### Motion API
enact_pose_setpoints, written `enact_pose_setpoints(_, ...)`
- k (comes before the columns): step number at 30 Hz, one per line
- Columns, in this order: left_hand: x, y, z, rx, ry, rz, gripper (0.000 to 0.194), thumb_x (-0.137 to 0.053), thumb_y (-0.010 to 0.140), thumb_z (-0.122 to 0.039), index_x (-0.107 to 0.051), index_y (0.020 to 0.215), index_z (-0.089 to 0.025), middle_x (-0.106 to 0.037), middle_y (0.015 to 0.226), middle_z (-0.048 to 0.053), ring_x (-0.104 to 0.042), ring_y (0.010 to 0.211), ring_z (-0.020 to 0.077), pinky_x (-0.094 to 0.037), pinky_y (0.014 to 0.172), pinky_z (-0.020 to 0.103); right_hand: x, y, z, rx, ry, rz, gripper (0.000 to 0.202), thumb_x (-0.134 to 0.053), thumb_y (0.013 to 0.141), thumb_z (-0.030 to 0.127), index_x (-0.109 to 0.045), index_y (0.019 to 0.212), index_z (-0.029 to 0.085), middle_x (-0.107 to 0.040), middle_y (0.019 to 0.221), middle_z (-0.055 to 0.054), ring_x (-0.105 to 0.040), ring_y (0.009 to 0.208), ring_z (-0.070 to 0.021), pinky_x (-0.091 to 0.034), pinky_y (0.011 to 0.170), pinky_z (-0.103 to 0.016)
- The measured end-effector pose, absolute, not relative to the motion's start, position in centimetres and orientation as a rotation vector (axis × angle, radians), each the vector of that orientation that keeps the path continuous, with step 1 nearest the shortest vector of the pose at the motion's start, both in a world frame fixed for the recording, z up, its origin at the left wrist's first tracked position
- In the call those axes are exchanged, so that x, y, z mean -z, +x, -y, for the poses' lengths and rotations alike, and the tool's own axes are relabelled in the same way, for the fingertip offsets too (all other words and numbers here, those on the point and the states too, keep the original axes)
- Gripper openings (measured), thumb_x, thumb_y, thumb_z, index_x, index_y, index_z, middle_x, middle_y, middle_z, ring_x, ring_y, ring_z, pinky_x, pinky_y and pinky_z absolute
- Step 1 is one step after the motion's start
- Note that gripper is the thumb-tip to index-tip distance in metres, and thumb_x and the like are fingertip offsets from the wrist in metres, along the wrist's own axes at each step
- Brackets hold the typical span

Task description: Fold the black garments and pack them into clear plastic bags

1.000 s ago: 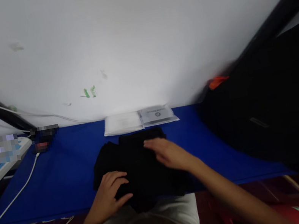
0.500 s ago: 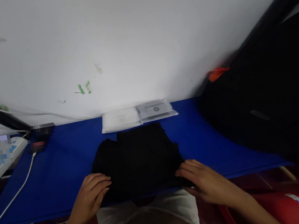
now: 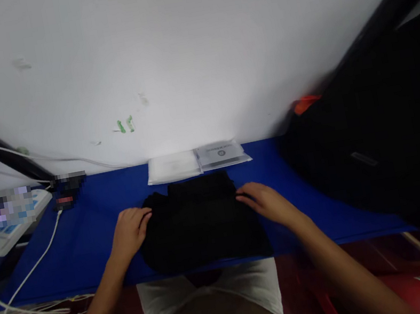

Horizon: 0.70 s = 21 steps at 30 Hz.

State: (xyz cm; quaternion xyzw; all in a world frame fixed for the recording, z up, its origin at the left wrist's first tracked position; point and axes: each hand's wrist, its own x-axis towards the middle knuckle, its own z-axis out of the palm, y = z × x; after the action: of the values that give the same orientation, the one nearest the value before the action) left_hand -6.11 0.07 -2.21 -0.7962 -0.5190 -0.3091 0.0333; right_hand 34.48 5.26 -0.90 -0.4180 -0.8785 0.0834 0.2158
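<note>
A black cloth item (image 3: 202,228), folded and perhaps a garment, lies on the blue surface right in front of me. My left hand (image 3: 131,229) has its fingers pinched at the cloth's left edge, towards the far side. Across from it, my right hand (image 3: 262,202) pinches the right edge at about the same height. The cloth's dark colour hides its folds and exactly how much of it each hand grips. Just behind it lie a whitish plastic pouch (image 3: 173,167) and a grey pouch with printed lettering (image 3: 221,156), side by side.
The blue table surface (image 3: 104,224) runs along a white wall (image 3: 193,62). A power strip (image 3: 15,229) and white cables (image 3: 43,248) are on the left. A large black bag-like object (image 3: 373,139) fills the right side. Something red (image 3: 412,289) stands below the table.
Both hands have moved from the cloth's near corners to its side edges farther from me. The view has shifted slightly, showing more of the power strip.
</note>
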Motion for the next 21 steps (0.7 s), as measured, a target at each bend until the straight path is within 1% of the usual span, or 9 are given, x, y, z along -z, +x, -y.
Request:
enact_pose_setpoints(2, 2.0, -5.5, -2.1, 0.923, -2.366, 1.668, 0.027, -0.054, 0.093, -0.031, -0.063, 0.116, -0.021, -0.067, 0.106, 0.011, -0.063, 0.097, 0.0277, -0.050, 0.085, 0.042, 1.4, 33.9, -7.3, -0.111, -1.230, 2.475, 0.018, -0.055, 0.093, 0.026, -0.064, 0.107, 0.018, -0.069, 0.098, -0.010, -0.066, 0.091, -0.0256, -0.055, 0.080, -0.040)
enact_pose_setpoints(4, 1.8, -4.5, -3.9, 0.882, -2.339, 1.729, 0.039, -0.057, 0.091, -0.032, -0.056, 0.127, -0.018, -0.061, 0.119, 0.015, -0.059, 0.109, 0.0310, -0.049, 0.090, 0.045, 1.7, 33.0, -8.9, -0.046, -1.277, 2.490, 0.030, -0.059, 0.090, 0.024, -0.060, 0.118, 0.014, -0.066, 0.111, -0.015, -0.063, 0.102, -0.0288, -0.054, 0.088, -0.043)
enact_pose_setpoints(6, 1.7, -3.2, -5.4, 0.824, -2.386, 1.760, 0.046, -0.059, 0.090, -0.034, -0.052, 0.131, -0.016, -0.058, 0.123, 0.017, -0.057, 0.112, 0.0323, -0.048, 0.093, 0.046, 1.9, 32.0, -10.0, -0.014, -1.281, 2.497, 0.038, -0.059, 0.090, 0.023, -0.055, 0.126, 0.011, -0.061, 0.123, -0.019, -0.058, 0.113, -0.0307, -0.050, 0.095, -0.045)
enact_pose_setpoints(8, 1.8, -2.0, -6.8, 0.768, -2.472, 1.766, 0.047, -0.062, 0.088, -0.036, -0.053, 0.129, -0.016, -0.059, 0.122, 0.016, -0.057, 0.111, 0.0323, -0.048, 0.092, 0.046, 2.0, 31.0, -10.8, 0.013, -1.275, 2.511, 0.038, -0.057, 0.090, 0.019, -0.054, 0.127, 0.009, -0.059, 0.127, -0.020, -0.055, 0.117, -0.0310, -0.048, 0.098, -0.045)
enact_pose_setpoints(10, 2.0, -1.0, -8.0, 0.734, -2.561, 1.745, 0.039, -0.065, 0.086, -0.033, -0.059, 0.120, -0.016, -0.062, 0.116, 0.015, -0.060, 0.106, 0.0309, -0.049, 0.089, 0.044, 2.2, 30.2, -11.4, 0.034, -1.280, 2.520, 0.032, -0.055, 0.089, 0.013, -0.057, 0.122, 0.010, -0.061, 0.122, -0.018, -0.057, 0.113, -0.0300, -0.048, 0.096, -0.044)
enact_pose_setpoints(12, 2.1, -0.4, -8.7, 0.728, -2.617, 1.715, 0.024, -0.066, 0.084, -0.027, -0.063, 0.106, -0.017, -0.065, 0.106, 0.012, -0.062, 0.099, 0.0287, -0.050, 0.085, 0.042, 2.3, 29.9, -11.8, 0.038, -1.288, 2.516, 0.025, -0.053, 0.087, 0.008, -0.062, 0.110, 0.012, -0.065, 0.111, -0.015, -0.059, 0.105, -0.0281, -0.049, 0.092, -0.041)
enact_pose_setpoints(14, 1.8, -0.2, -8.8, 0.741, -2.633, 1.695, 0.012, -0.063, 0.084, -0.020, -0.063, 0.096, -0.018, -0.066, 0.099, 0.010, -0.062, 0.095, 0.0268, -0.050, 0.084, 0.041, 2.1, 29.9, -11.8, 0.039, -1.295, 2.504, 0.020, -0.052, 0.086, 0.005, -0.063, 0.100, 0.014, -0.066, 0.101, -0.012, -0.060, 0.098, -0.0267, -0.049, 0.088, -0.040)
enact_pose_setpoints(17, 1.1, -0.3, -7.4, 0.890, -2.629, 1.623, 0.008, -0.058, 0.086, -0.016, -0.061, 0.093, -0.019, -0.066, 0.100, 0.008, -0.062, 0.096, 0.0248, -0.049, 0.085, 0.040, 1.5, 30.7, -10.7, 0.016, -1.223, 2.433, 0.017, -0.052, 0.087, 0.007, -0.061, 0.096, 0.017, -0.065, 0.099, -0.011, -0.059, 0.096, -0.0266, -0.049, 0.085, -0.039)
enact_pose_setpoints(21, 0.4, -0.1, -2.8, 1.105, -2.653, 1.447, 0.008, -0.056, 0.089, -0.017, -0.059, 0.095, -0.020, -0.069, 0.101, 0.006, -0.063, 0.096, 0.0213, -0.048, 0.086, 0.038, 0.9, 32.6, -6.9, -0.051, -1.033, 2.325, 0.015, -0.050, 0.090, 0.012, -0.058, 0.100, 0.021, -0.065, 0.101, -0.010, -0.059, 0.095, -0.0263, -0.050, 0.082, -0.041)
